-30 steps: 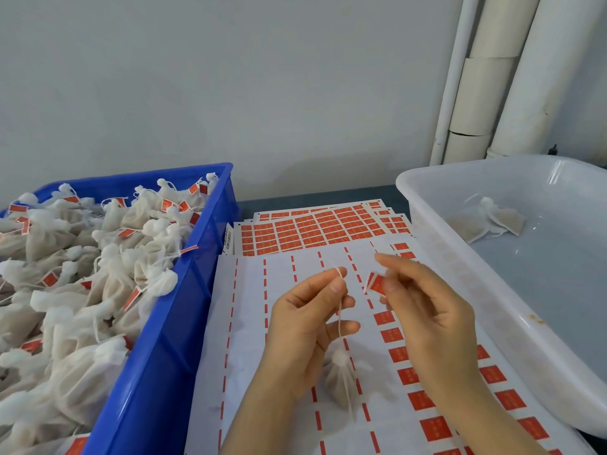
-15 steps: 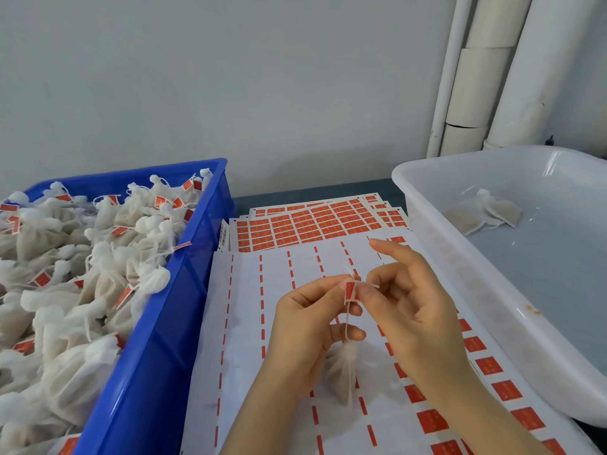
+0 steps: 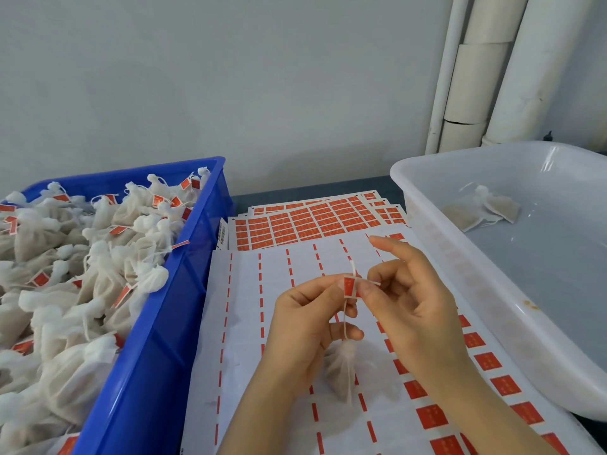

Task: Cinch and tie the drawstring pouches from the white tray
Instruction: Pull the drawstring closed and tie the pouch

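Pouch [image 3: 341, 369]: small, off-white gauze, neck gathered shut, body hanging point-down just above the sheets, at 6 o'clock from my fingertips. Its drawstring [image 3: 345, 318] runs straight up from the neck to a red label [image 3: 350, 287] folded on the string.

My left hand [image 3: 305, 320] pinches the drawstring at the label between thumb and forefinger; a lower finger lies against the string just above the pouch neck. My right hand [image 3: 414, 310] pinches the same label from 3 o'clock, its forefinger standing free toward 12 o'clock. A short string end sticks out above the pinch.

Edges: the blue crate [image 3: 154, 356] stands at 9 o'clock, heaped with tied, labelled pouches [image 3: 82, 257], its wall near my left wrist. The white tray [image 3: 486, 300] stands at 3 o'clock, its rim just beside my right hand; two loose pouches [image 3: 483, 208] lie inside it at 1 o'clock.

Open room: the peeled label sheet [image 3: 256, 307] lies flat under both hands, between crate and tray. Full label sheets [image 3: 305, 221] are stacked at 12 o'clock, with a strip of dark counter [image 3: 312, 188] behind them.
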A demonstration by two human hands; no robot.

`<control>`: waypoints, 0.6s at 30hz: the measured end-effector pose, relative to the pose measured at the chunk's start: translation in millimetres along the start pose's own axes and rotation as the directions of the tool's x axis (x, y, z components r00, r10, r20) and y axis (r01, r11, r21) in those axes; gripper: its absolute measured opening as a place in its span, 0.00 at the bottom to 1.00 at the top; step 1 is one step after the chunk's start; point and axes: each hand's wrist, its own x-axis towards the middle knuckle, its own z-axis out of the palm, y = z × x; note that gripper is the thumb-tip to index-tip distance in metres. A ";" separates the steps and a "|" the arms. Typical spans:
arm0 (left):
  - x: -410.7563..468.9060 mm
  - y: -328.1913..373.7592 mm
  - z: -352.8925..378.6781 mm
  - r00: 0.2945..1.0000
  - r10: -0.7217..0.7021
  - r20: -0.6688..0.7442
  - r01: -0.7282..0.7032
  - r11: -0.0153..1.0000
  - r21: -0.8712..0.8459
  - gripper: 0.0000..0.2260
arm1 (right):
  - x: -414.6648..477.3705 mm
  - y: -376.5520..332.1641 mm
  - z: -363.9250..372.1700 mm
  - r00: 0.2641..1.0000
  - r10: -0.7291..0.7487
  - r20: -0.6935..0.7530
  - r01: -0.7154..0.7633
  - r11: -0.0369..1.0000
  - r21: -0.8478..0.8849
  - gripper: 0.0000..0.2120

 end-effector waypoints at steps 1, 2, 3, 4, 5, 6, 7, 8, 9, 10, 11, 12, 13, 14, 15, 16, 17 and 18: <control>0.0 -0.3 -0.2 1.000 0.000 0.005 0.000 1.000 0.004 0.08 | -0.1 0.1 -0.1 1.000 0.002 -0.002 -0.002 1.000 -0.004 0.22; -0.1 -0.5 -0.6 1.000 -0.001 0.008 0.001 1.000 0.008 0.08 | 0.0 0.3 0.1 1.000 0.002 -0.003 -0.002 1.000 -0.008 0.22; -0.3 -0.5 -0.8 1.000 -0.003 0.009 0.003 1.000 0.010 0.09 | 0.1 0.5 0.3 1.000 0.002 -0.003 -0.002 1.000 -0.013 0.22; -0.4 -0.5 -0.9 1.000 -0.005 0.011 0.005 1.000 0.010 0.10 | 0.3 0.8 0.4 1.000 0.001 -0.003 -0.001 1.000 -0.017 0.22; -0.7 -0.3 -1.1 1.000 -0.008 0.017 0.008 1.000 0.006 0.10 | 0.3 1.0 0.4 1.000 0.002 -0.002 -0.002 1.000 -0.018 0.22; -0.8 0.1 -1.1 1.000 -0.010 0.025 0.009 1.000 0.003 0.10 | 0.6 1.2 0.6 1.000 0.002 -0.002 -0.003 1.000 -0.018 0.21; -1.3 0.7 -0.9 0.999 -0.010 0.034 0.010 1.000 -0.001 0.10 | 0.2 1.4 0.3 1.000 0.004 -0.001 -0.004 1.000 -0.017 0.21; -1.5 0.9 -0.8 0.999 -0.009 0.040 0.009 1.000 -0.001 0.10 | 0.1 1.4 0.3 1.000 0.007 -0.001 -0.007 1.000 -0.016 0.21; -1.6 0.9 -0.5 0.999 -0.011 0.041 0.011 1.000 0.000 0.10 | -0.2 1.5 0.1 1.000 0.011 0.000 -0.011 1.000 -0.015 0.21; -1.6 0.7 -0.3 0.999 -0.012 0.042 0.012 1.000 0.001 0.10 | -0.4 1.7 0.0 1.000 0.016 -0.001 -0.016 1.000 -0.015 0.21; -1.8 1.1 -0.1 0.999 -0.014 0.045 0.014 1.000 -0.003 0.09 | -0.5 2.1 -0.1 1.000 0.021 -0.003 -0.021 1.000 -0.015 0.20; -1.8 1.1 0.1 0.999 -0.014 0.049 0.015 1.000 -0.011 0.10 | -0.3 2.6 -0.1 1.000 0.028 -0.005 -0.028 1.000 -0.013 0.20; -1.9 1.5 0.2 0.998 -0.015 0.055 0.016 1.000 -0.023 0.10 | 0.0 3.2 -0.3 0.999 0.038 -0.007 -0.038 0.999 -0.010 0.19; -2.0 1.8 0.4 0.998 -0.014 0.059 0.016 0.999 -0.035 0.10 | 0.3 3.9 -0.5 0.999 0.051 -0.008 -0.051 0.999 -0.004 0.19; -2.3 2.6 0.5 0.998 -0.011 0.062 0.014 0.999 -0.049 0.11 | 0.5 4.4 -0.9 0.998 0.063 -0.008 -0.063 0.998 0.001 0.18; -2.5 2.6 0.5 0.998 -0.005 0.066 0.009 0.998 -0.058 0.12 | 0.8 4.9 -1.1 0.997 0.072 -0.008 -0.072 0.997 0.008 0.17; -2.4 2.3 0.3 0.998 0.002 0.070 0.003 0.998 -0.066 0.14 | 0.7 5.3 -1.5 0.997 0.076 -0.007 -0.076 0.997 0.014 0.15; -2.2 1.6 0.0 0.997 0.009 0.073 -0.003 0.998 -0.070 0.16 | 0.8 5.4 -1.7 0.997 0.079 -0.006 -0.079 0.997 0.022 0.13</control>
